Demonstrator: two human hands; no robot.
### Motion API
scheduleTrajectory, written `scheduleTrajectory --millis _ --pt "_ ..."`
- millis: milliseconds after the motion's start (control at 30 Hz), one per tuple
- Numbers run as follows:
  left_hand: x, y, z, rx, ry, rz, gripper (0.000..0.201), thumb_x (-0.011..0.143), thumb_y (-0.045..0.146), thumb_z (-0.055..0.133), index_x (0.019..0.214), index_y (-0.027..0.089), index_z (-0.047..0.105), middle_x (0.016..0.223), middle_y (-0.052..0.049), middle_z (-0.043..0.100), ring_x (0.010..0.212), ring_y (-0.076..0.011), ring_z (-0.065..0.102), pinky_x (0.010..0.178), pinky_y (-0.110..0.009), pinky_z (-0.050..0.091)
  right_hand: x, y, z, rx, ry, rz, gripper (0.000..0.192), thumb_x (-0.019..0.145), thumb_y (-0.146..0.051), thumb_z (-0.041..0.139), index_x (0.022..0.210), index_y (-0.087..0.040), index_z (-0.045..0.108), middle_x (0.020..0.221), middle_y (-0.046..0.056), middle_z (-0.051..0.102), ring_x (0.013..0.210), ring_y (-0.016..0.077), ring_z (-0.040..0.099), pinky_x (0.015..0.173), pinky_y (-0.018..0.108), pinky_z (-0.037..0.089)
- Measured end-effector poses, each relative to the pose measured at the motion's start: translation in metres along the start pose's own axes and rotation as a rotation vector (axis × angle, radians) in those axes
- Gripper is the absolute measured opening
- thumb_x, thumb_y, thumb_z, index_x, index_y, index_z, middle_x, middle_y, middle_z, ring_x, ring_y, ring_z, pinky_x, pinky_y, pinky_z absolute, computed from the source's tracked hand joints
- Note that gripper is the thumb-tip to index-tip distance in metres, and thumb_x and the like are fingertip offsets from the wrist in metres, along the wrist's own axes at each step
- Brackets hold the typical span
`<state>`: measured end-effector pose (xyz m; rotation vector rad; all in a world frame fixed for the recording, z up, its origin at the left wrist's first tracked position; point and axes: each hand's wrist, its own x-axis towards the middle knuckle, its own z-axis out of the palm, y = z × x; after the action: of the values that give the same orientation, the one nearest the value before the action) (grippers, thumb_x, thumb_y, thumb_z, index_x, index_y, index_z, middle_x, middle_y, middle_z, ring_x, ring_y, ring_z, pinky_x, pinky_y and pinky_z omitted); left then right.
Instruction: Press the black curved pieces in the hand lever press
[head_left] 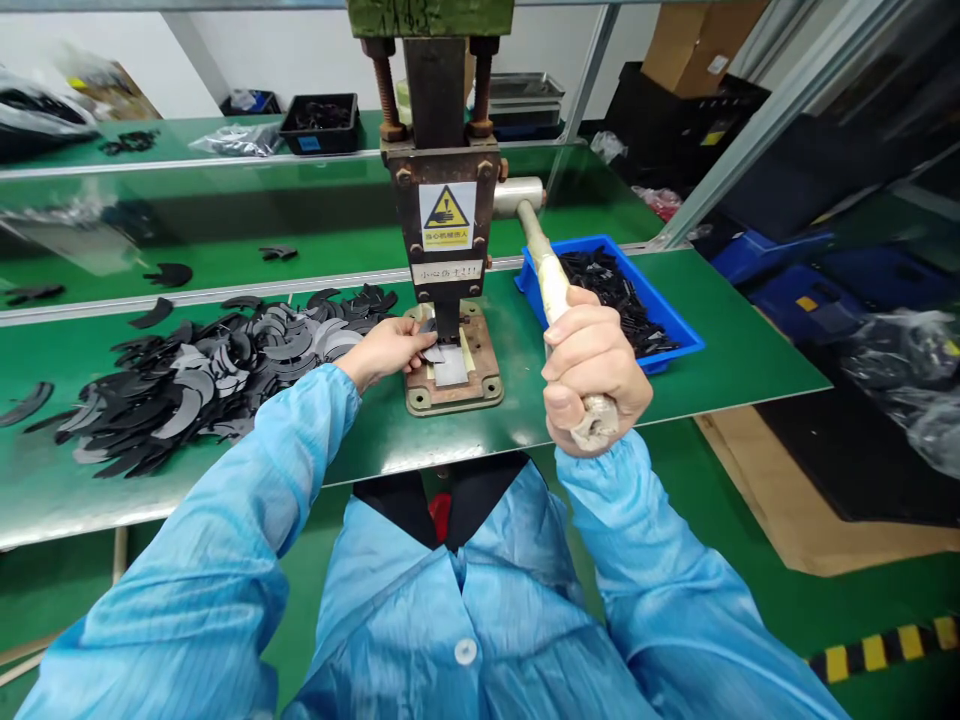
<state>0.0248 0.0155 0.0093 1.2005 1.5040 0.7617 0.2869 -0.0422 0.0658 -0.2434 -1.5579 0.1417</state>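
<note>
My left hand point(394, 350) pinches a curved black plastic part point(433, 352) at the base of a hand press point(442, 215), under its ram point(448, 322). Fingers and ram partly hide the part. My right hand point(596, 370) is wrapped round the taped lever handle point(550, 270) of the press, which slants down toward me from a metal shaft at the machine's right side. Left of the press lies a loose pile of curved black and grey plastic parts point(277, 345).
On the right of the press, a blue bin point(679, 350) holds many small black pieces. A black tray point(320, 125) and a plastic bag point(244, 140) sit on the bench behind. Several stray curved parts point(169, 274) lie near a metal rail. A metal post point(772, 130) slants at right.
</note>
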Motion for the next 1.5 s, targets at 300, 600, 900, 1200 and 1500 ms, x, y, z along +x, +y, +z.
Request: scheduleTrajectory --millis 300,600,900,1200,1500 --pt "0.005 0.013 0.008 0.028 -0.010 -0.161 0.033 0.089 0.029 0.086 0.076 0.020 0.057 0.052 0.003 0.058 0.042 -0.0093 0.054 0.042 -0.018 0.040 0.000 -0.001 0.002 0.000 0.019 0.015 0.034 0.098 -0.039 0.072 0.073 -0.024 0.054 0.072 -0.006 0.060 0.094 0.0148 0.068 0.116 0.059 0.055" --pt "0.005 0.012 0.011 -0.038 0.023 -0.126 0.028 0.083 0.030 0.091 0.081 0.021 0.065 0.050 0.002 0.057 0.040 -0.0112 0.052 0.042 -0.020 0.038 0.001 0.000 0.004 -0.015 0.044 0.028 0.032 0.093 -0.040 0.073 0.071 -0.026 0.054 0.069 -0.006 0.061 0.088 0.0179 0.068 0.113 0.063 0.056" --pt "-0.017 0.024 0.019 -0.049 0.059 -0.065 0.025 0.093 0.034 0.080 0.087 0.020 0.060 0.063 0.000 0.064 0.049 -0.0136 0.061 0.047 -0.023 0.047 0.002 0.000 0.003 -0.036 0.027 0.046 0.031 0.091 -0.040 0.073 0.071 -0.027 0.054 0.068 -0.006 0.061 0.086 0.0181 0.069 0.116 0.062 0.057" --pt "-0.039 -0.017 -0.099 0.498 0.176 0.317 0.029 0.090 0.046 0.076 0.106 0.022 0.080 0.101 -0.008 0.078 0.086 -0.0217 0.067 0.080 -0.031 0.056 0.003 0.003 0.004 0.023 0.046 0.006 0.032 0.092 -0.039 0.077 0.072 -0.025 0.057 0.069 -0.003 0.061 0.088 0.0189 0.068 0.113 0.063 0.055" --pt "-0.026 -0.047 -0.092 1.315 -0.018 0.523 0.042 0.093 0.029 0.064 0.131 0.022 0.079 0.136 -0.017 0.070 0.129 -0.0387 0.056 0.113 -0.056 0.043 0.003 0.006 0.008 0.020 0.104 0.000 0.039 0.090 -0.045 0.079 0.067 -0.025 0.055 0.065 -0.004 0.059 0.084 0.0185 0.069 0.108 0.063 0.056"
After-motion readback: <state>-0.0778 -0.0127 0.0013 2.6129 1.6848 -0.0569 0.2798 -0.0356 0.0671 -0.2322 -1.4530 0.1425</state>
